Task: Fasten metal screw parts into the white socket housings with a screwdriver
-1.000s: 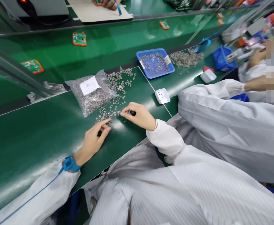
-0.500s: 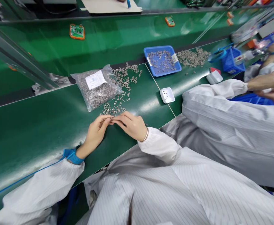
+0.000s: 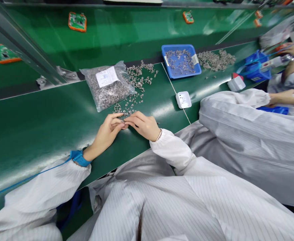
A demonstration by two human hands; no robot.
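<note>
My left hand [image 3: 109, 132] and my right hand [image 3: 144, 127] meet at the near end of a scatter of loose small metal parts [image 3: 143, 80]. Both hands are closed in a pinch, fingertips almost touching. A bit of shiny metal shows between them, a small metal part whose exact shape is too small to make out. Just beyond my hands lies a clear plastic bag [image 3: 109, 97] full of the same kind of parts, with a white paper label [image 3: 107, 77] on top. A blue band with a cord circles my left wrist.
A blue tray [image 3: 182, 75] with metal parts stands beyond a white line, beside another heap of parts [image 3: 216, 60]. A white plastic housing [image 3: 183, 99] sits on the line. At right, a co-worker's sleeve [image 3: 237, 100] reaches over the bench. A metal post [image 3: 33, 43] rises at left.
The camera view has shifted slightly, so the bench items appear higher and a little to the right. My left fingers have spread a little; both hands stay together at the parts.
</note>
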